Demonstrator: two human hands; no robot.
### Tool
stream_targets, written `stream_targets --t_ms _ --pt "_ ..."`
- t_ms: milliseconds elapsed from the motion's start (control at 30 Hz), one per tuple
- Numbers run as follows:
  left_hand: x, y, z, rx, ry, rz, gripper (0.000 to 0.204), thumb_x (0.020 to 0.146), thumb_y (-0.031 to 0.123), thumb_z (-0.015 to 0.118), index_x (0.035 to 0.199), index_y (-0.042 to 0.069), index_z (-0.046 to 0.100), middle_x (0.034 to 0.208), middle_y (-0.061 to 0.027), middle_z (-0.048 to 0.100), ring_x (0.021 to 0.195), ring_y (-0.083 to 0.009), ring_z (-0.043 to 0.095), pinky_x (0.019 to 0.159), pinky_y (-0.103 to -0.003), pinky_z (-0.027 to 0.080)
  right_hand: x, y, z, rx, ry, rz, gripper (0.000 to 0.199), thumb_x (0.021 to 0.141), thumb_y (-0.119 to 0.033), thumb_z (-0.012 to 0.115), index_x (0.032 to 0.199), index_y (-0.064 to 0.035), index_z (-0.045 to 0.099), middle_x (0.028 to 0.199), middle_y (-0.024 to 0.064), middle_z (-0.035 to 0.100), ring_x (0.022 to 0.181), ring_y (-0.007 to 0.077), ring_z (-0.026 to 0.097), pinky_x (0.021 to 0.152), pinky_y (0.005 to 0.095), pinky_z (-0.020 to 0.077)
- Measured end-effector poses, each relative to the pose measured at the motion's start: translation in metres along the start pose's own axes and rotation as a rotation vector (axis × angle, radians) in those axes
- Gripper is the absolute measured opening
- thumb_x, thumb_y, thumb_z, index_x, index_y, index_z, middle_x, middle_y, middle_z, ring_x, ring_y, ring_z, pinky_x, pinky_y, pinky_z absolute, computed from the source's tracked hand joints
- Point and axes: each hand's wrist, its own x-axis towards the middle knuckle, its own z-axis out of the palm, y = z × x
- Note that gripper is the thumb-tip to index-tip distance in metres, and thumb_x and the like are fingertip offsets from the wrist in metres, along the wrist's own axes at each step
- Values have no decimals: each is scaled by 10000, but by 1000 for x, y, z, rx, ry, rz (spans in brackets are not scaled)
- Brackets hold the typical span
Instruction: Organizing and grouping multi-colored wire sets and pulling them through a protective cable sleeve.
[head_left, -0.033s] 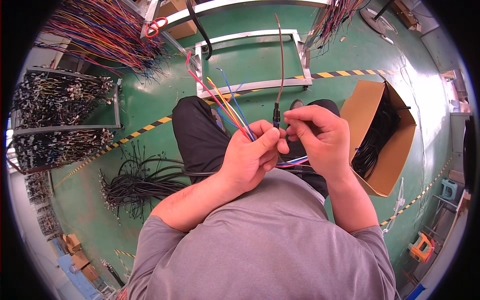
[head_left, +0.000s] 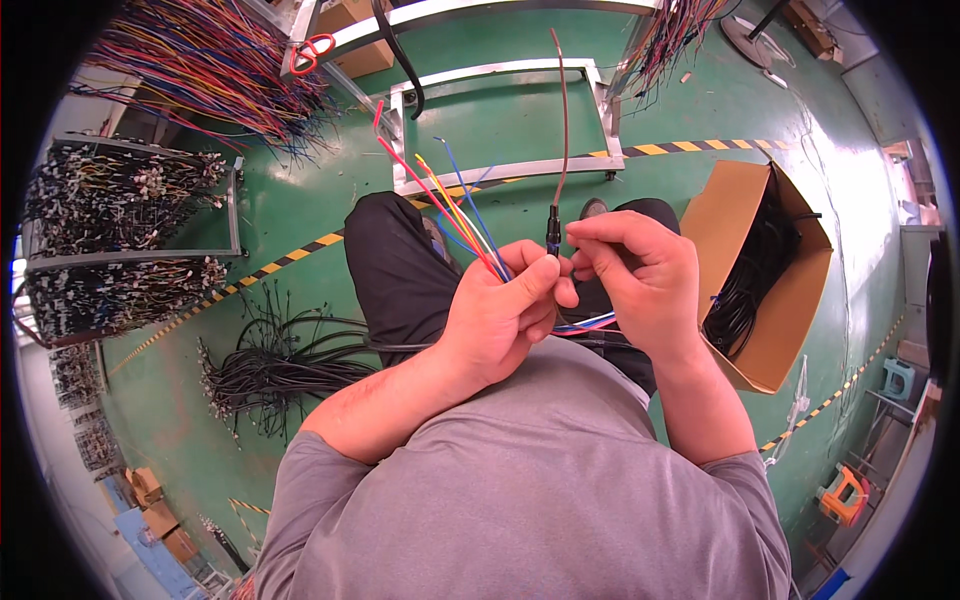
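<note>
In front of my belly, my left hand (head_left: 500,315) is closed, its thumb and fingers pinching the lower end of a slim black cable connector (head_left: 553,230). The connector stands upright, and a long brown wire (head_left: 563,130) rises from its top. Loose red, yellow, white and blue wires (head_left: 465,215) fan up and away from the same hand, running through its grip. My right hand (head_left: 645,275) is just right of the connector, thumb and forefinger pressed together; whatever lies between them is too small to make out. Below the hands, white, blue and pink wires (head_left: 592,323) cross my lap.
An open cardboard box (head_left: 790,340) of black cables stands at the right. Black cables (head_left: 270,370) lie bundled on the green floor at left. Beyond my knees is a metal frame (head_left: 500,68); red-handled scissors (head_left: 312,50) and hanging coloured wires (head_left: 220,65) are at upper left.
</note>
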Motion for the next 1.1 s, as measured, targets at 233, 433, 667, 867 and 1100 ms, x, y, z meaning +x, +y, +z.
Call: stream_targets --t_ms 233,433,667,867,1100 --pt "-2 0 2 -15 36 -6 127 1032 158 647 936 92 594 839 -65 698 540 -40 445 499 -219 386 -2 6 3 85 -34 44 175 995 69 585 1091 40 727 927 85 723 845 146 729 770 270 609" --pt "-2 -2 0 -24 69 -18 119 1018 133 659 931 96 586 830 -67 701 552 -47 463 510 -223 387 -5 2 0 143 -33 111 129 972 46 645 1078 39 719 917 70 725 849 125 723 748 260 604" --pt "-2 -2 1 4 74 -10 109 1000 114 676 937 95 590 825 -74 708 552 -51 474 512 -227 387 -1 13 -6 50 -63 131 168 924 28 720 1091 17 720 927 48 712 798 93 666 739 236 552" --pt "0 -4 1 98 68 3 149 998 176 699 953 115 571 845 -54 689 589 -51 477 518 -227 389 1 2 2 552 -258 360 286 1051 -97 561 1280 57 635 1118 76 685 969 123 660 843 260 539" --pt "3 -7 -7 317 252 195 254 962 91 724 1195 57 630 727 72 547 510 -6 405 440 -214 269 -1 13 3 181 -194 103 224 1094 -136 480 1157 23 625 979 45 659 876 105 629 806 266 519"
